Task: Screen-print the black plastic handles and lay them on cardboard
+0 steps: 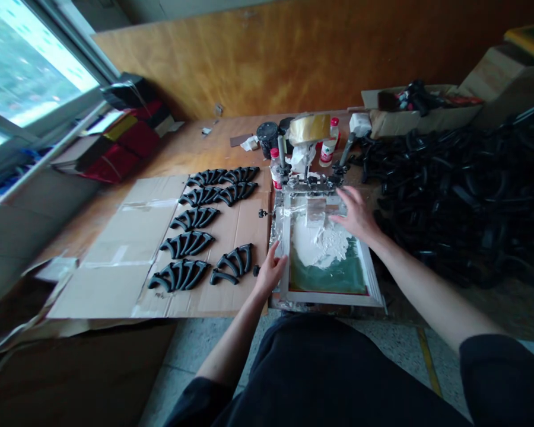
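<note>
A screen-printing frame lies flat in front of me, with white paste spread over the far part of its green mesh. A squeegee smeared with the paste rests at the frame's far end. My right hand hovers at the far right of the frame, fingers spread, just right of the squeegee and holding nothing. At the frame's left side is my left hand, thumb and forefinger apart; whether it touches the edge I cannot tell. A metal hinge clamp spans the frame's far edge.
Several black curved parts lie in rows on cardboard to the left. A large heap of black parts covers the right side. Behind the clamp stand a tape roll, red-capped bottles and a black tub.
</note>
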`<state>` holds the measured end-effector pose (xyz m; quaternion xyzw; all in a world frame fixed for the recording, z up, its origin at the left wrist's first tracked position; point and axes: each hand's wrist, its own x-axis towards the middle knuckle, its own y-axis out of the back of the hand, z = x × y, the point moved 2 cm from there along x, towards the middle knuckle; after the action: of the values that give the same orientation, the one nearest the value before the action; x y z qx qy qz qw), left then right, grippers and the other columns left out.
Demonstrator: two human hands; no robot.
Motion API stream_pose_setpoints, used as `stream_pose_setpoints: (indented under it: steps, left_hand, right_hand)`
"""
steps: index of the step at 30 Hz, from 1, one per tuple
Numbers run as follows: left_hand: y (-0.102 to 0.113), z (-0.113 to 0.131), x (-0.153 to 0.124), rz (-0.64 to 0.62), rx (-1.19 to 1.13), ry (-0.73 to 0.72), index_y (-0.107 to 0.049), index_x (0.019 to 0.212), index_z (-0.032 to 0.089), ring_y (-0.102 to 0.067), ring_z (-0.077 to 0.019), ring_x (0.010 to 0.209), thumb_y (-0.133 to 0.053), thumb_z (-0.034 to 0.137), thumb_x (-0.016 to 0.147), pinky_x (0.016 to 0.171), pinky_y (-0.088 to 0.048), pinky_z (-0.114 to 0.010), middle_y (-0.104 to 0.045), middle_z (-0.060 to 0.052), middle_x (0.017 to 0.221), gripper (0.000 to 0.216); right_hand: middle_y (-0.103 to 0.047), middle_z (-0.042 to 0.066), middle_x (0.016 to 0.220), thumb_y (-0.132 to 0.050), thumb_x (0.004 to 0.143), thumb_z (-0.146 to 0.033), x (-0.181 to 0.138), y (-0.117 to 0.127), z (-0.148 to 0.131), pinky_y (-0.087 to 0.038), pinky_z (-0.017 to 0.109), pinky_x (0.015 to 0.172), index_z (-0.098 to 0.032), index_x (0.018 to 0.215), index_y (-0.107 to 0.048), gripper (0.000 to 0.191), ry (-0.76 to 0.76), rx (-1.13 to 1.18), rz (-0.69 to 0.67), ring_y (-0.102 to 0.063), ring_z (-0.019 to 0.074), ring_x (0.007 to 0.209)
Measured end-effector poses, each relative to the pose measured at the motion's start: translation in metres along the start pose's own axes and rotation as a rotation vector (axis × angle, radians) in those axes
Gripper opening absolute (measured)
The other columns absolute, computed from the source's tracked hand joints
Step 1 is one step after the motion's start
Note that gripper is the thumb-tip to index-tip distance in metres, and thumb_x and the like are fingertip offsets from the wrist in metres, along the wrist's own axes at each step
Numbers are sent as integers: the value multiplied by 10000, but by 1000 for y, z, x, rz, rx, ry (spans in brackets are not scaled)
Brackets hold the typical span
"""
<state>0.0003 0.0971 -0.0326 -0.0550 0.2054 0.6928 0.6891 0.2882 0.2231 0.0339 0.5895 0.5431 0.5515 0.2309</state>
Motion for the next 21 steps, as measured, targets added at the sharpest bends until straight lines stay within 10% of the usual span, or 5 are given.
stream_pose_setpoints:
  steps: [6,13,21]
  left_hand:
    - [-4,-19,16,0,202,6,-470,1426,245,-476,-93,509,-581,464,861,526,-389,-203,-563,49,645,616]
    - [-3,-27,18,27,196,-6,-510,1393,252,-504,-100,556,-575,461,867,529,-383,-200,-595,29,700,570]
    - [-3,-22,16,-20,132,-22,-478,1409,223,-410,-76,490,-552,509,860,472,-305,-190,-525,53,642,623]
  right_hand:
    - [-677,71,906,-605,843,-200,-13,-26,-70,-452,307,743,-180,921,-656,95,132,-25,-443,-615,222,874]
    - [-675,-9,869,-541,751,-29,-61,-3,-64,-360,245,645,-225,852,-659,250,533,155,-614,-597,148,794]
    - [-697,23,932,-568,791,-63,-69,-10,-68,-434,260,721,-217,929,-698,244,388,223,-384,-622,172,884]
